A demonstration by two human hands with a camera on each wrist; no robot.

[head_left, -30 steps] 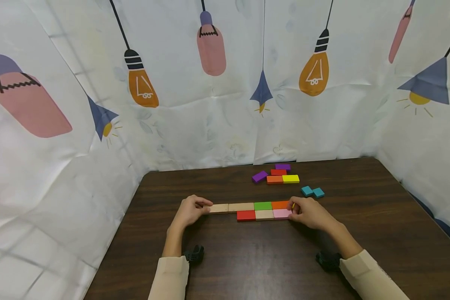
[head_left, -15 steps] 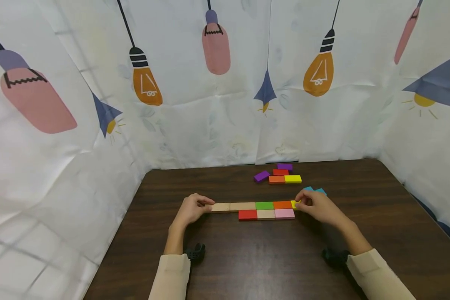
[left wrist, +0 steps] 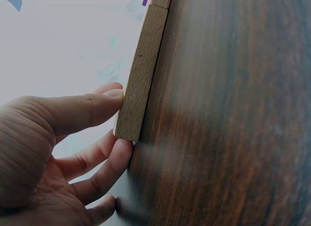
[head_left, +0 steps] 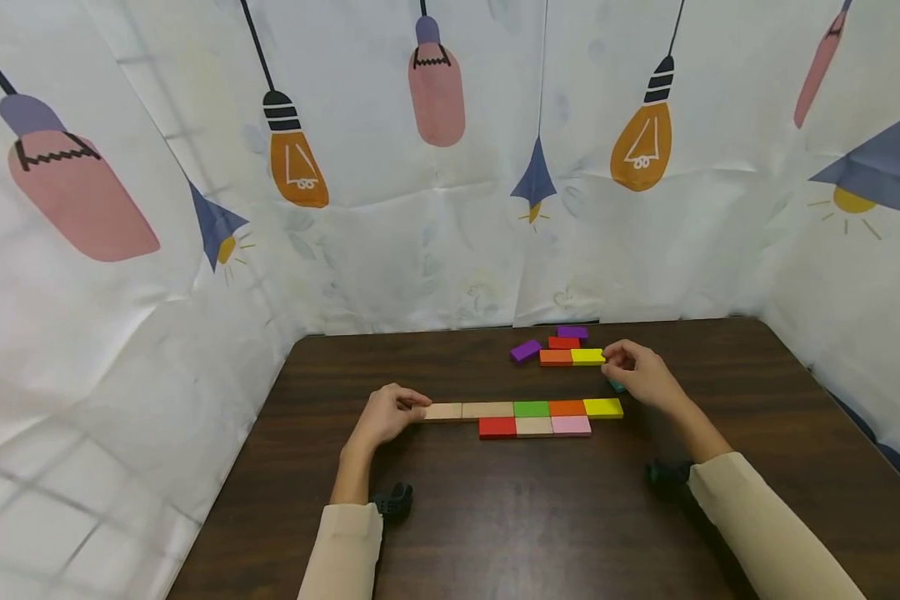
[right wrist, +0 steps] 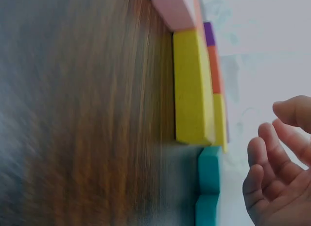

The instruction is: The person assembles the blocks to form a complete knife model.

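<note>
In the head view a row of flat blocks runs across the table: two plain wooden ones, then a green block [head_left: 531, 409], an orange block [head_left: 567, 408] and a yellow block [head_left: 603, 408]. Against its near side lie a red block [head_left: 497, 427], a pale wooden block [head_left: 534, 427] and a pink block [head_left: 572, 426]. My left hand [head_left: 387, 414] holds the left end of the outermost wooden block [left wrist: 141, 70] between thumb and fingers. My right hand [head_left: 643, 375] hovers beyond the yellow block with loosely bent fingers, holding nothing. It mostly hides the teal blocks [right wrist: 209, 172] in the head view.
Farther back lie two purple blocks, one a slanted purple block [head_left: 526, 350], with a second red block [head_left: 563, 342], a second orange block [head_left: 556, 357] and a second yellow block [head_left: 588, 357]. A printed white curtain [head_left: 450, 250] hangs behind the dark wooden table [head_left: 480, 517].
My right hand has let go of the yellow block at the row's right end and moved away toward the back right, over the teal blocks. The left hand stays on the wooden block.
</note>
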